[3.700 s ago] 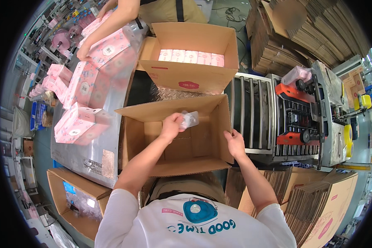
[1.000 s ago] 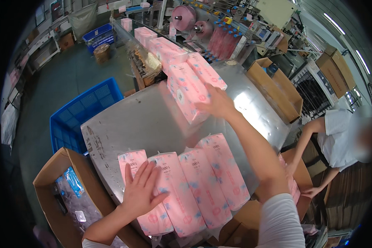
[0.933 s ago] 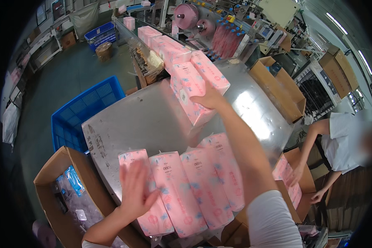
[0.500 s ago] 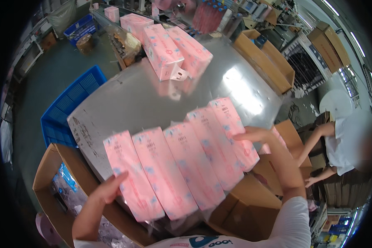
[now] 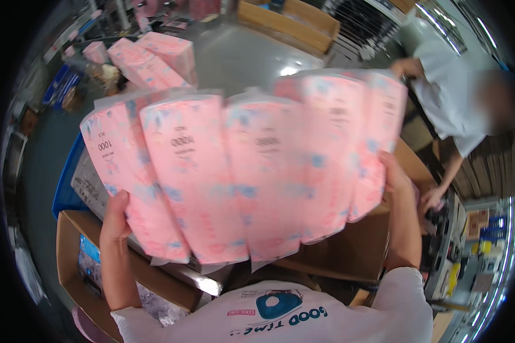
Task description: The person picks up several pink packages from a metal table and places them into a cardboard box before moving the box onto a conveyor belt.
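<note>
White T-shirt [image 5: 349,323] with printed chest

Below the bare left hand [image 5: 117,214] and right hand [image 5: 395,176] are short white sleeves [image 5: 403,294]. Between them: a rounded teal shape [image 5: 290,304] with a pale centre, a small pink rectangle [image 5: 241,312] nearer the left hand, and curved teal lettering [image 5: 306,316].

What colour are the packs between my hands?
The packs are pink with blue patches, clearest in the head view.

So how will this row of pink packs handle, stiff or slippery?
The row of pink packs might sag midway, since your left hand and right hand grip it at its ends. Its filmy wrap looks smooth, so probably slippery.
</note>
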The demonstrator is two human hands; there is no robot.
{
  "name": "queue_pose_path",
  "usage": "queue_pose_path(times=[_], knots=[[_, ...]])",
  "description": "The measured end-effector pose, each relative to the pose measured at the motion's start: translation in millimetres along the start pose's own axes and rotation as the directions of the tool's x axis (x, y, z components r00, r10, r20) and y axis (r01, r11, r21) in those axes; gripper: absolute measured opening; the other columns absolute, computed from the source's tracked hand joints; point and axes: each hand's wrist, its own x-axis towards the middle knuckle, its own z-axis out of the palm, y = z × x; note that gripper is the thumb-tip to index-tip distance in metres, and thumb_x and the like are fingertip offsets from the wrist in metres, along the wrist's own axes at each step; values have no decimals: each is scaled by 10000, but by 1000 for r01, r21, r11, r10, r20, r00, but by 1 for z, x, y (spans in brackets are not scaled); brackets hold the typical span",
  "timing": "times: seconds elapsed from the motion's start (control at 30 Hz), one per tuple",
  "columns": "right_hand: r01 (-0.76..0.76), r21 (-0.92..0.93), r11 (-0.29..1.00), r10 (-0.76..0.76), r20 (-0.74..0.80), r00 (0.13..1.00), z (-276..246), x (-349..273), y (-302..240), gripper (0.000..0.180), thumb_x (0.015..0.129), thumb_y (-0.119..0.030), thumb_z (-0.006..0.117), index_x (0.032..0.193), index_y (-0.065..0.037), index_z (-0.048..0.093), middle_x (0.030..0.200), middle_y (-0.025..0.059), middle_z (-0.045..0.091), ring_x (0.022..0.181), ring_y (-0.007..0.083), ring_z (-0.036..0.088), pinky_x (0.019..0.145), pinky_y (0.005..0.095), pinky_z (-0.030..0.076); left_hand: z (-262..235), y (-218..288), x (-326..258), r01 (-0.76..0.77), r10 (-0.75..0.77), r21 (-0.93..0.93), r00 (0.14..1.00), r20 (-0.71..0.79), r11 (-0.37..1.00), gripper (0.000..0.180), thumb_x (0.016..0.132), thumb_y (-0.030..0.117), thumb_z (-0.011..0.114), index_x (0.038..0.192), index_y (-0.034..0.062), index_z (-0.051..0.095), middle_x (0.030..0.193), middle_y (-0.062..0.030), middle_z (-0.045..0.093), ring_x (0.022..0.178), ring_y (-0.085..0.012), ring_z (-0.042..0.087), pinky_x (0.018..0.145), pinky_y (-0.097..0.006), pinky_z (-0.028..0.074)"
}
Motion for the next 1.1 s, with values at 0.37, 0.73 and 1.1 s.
queue_pose_path(times=[0.37,0.73,1.1], knots=[[-564,-214,797,359,-584,728,-196,-219,341,486,773,-193,612,1224,-50,500,1125,122,584,994,257,568,875,360,457,164,-319,-6,164,-469,605,793,389,779,555,851,79,546,1356,24,321,1281,-123,478,1191,-200,453,986,-297,367],[-258,-827,499,-103,-352,930,-131,-155,242,947,685,-350,731,1413,-44,208,1482,183,127,1341,432,131,1038,515,273,244,-311,13,-652,-399,757,682,613,49,756,771,315,644,1356,-18,300,1463,-226,167,1352,-387,176,1045,-545,256],[-308,-771,557,225,-216,950,-211,43,383,832,709,-550,658,1367,-119,387,1337,183,454,1280,322,369,1054,318,298,263,-426,138,-601,-707,799,558,434,16,868,751,391,624,1415,41,189,1478,-207,151,1380,-316,130,1102,-477,172]])
